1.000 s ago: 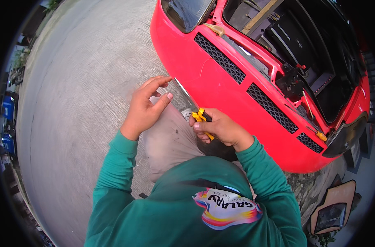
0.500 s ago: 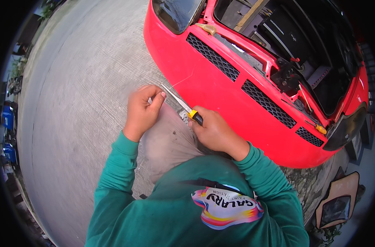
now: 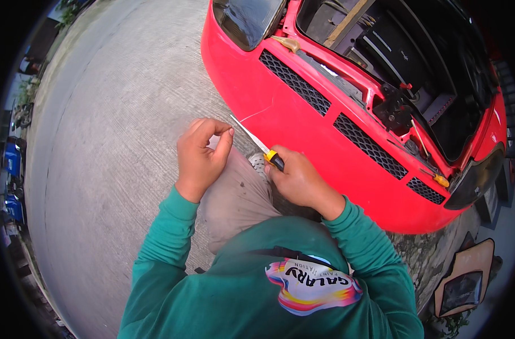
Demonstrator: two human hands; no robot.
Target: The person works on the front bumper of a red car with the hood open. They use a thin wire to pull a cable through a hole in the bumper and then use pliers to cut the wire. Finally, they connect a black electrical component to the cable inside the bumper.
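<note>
A slim metal-bladed hand tool (image 3: pixel 249 133) with a yellow and black handle is gripped in my right hand (image 3: pixel 302 179), its blade slanting up and left. My left hand (image 3: pixel 203 155) is closed in a pinch, thumb against forefinger, close beside the blade; what sits between those fingertips is too small to tell. A thin pale strand (image 3: pixel 257 114) shows near the tool's tip, against the red bumper (image 3: pixel 252 85). Both hands are held above my trouser leg (image 3: pixel 235 209), in front of the car, with the tool apart from the bumper.
The car's front is open, showing black bodywork and a wooden strip (image 3: pixel 348 24). On its edge lie a yellow-handled screwdriver (image 3: pixel 440 180) and a beige pointed piece (image 3: pixel 286 43). Mesh grilles (image 3: pixel 370 147) line the bumper. Ribbed concrete (image 3: pixel 110 141) spreads left; a tan panel (image 3: pixel 466 268) stands lower right.
My left hand has shifted slightly down and right. The tool in my right hand has moved a little to the right, and the thin strand has shifted with it.
</note>
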